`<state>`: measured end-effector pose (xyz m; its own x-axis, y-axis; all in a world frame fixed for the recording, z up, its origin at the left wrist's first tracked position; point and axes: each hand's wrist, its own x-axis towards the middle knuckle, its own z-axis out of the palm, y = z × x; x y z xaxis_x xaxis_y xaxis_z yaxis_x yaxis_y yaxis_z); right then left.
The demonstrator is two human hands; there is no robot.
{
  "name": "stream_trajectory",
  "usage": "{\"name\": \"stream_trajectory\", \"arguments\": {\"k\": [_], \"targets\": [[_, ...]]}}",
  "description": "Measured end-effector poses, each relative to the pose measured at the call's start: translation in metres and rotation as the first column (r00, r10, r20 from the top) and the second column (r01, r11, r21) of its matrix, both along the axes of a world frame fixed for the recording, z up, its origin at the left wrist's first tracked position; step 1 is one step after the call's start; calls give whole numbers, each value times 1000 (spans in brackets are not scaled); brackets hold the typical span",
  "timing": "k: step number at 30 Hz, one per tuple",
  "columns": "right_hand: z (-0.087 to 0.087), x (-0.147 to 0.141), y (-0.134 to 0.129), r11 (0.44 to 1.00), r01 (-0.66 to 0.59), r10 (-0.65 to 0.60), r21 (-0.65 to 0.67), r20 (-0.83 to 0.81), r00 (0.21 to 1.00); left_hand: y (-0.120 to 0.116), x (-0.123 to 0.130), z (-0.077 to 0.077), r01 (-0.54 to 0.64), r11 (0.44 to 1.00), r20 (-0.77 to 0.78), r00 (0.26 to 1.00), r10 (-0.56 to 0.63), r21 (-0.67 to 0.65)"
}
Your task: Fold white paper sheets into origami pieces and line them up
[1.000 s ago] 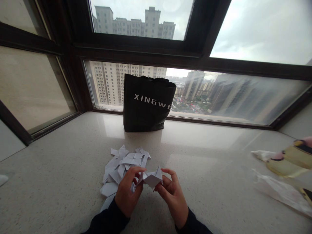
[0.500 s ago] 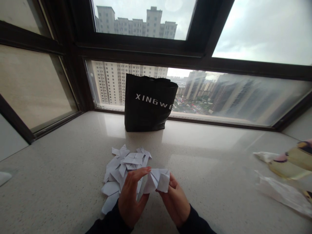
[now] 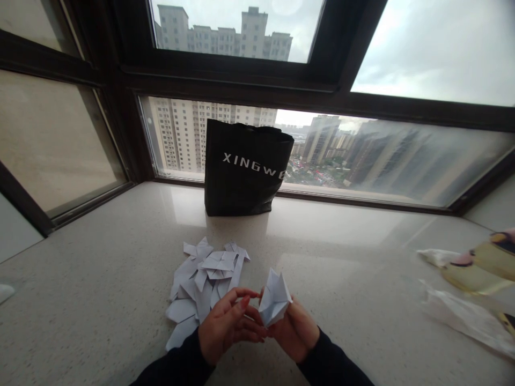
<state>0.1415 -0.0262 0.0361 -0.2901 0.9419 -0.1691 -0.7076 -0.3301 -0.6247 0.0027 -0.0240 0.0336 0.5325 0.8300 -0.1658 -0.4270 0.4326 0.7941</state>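
Note:
A small folded white paper piece [image 3: 275,300] with pointed corners and an open hollow rests in my right hand [image 3: 296,327], whose fingers lie partly behind it. My left hand [image 3: 234,320] is just left of the paper, its fingers apart and curved, the fingertips at or near the paper's left edge; whether they touch it is hard to tell. Left of my hands, a loose pile of folded white papers [image 3: 203,287] lies on the pale speckled counter [image 3: 346,300], overlapping one another.
A black bag [image 3: 245,177] with white letters stands at the back before the window. At the right edge lie a yellowish wrapped object [image 3: 478,271] and a crumpled clear plastic bag [image 3: 462,319]. A white object [image 3: 5,292] sits at the far left edge.
The folded paper has turned and moved right with my right hand. My left hand has come away from the paper's upper left side, lower and with its fingers spread.

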Motion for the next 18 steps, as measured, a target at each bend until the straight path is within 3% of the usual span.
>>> {"name": "stream_trajectory", "arguments": {"k": [5, 8, 12, 18], "targets": [[-9, 0, 1, 997, -4, -2, 72, 78, 997, -2, 2, -1, 64, 990, 105, 993, -51, -129], [-10, 5, 4, 966, 28, -106, 258, 292, 950, -1, 0, -1, -6, 991, 163, 986, 28, -136], [0, 15, 5, 813, -85, -314, 576, 557, 769, 3, -5, 4, -26, 992, 168, 985, 47, -126], [13, 22, -5, 616, -242, -562, 750, 633, 533, 2, -10, 14, 27, 998, 178, 984, -18, -49]]}}
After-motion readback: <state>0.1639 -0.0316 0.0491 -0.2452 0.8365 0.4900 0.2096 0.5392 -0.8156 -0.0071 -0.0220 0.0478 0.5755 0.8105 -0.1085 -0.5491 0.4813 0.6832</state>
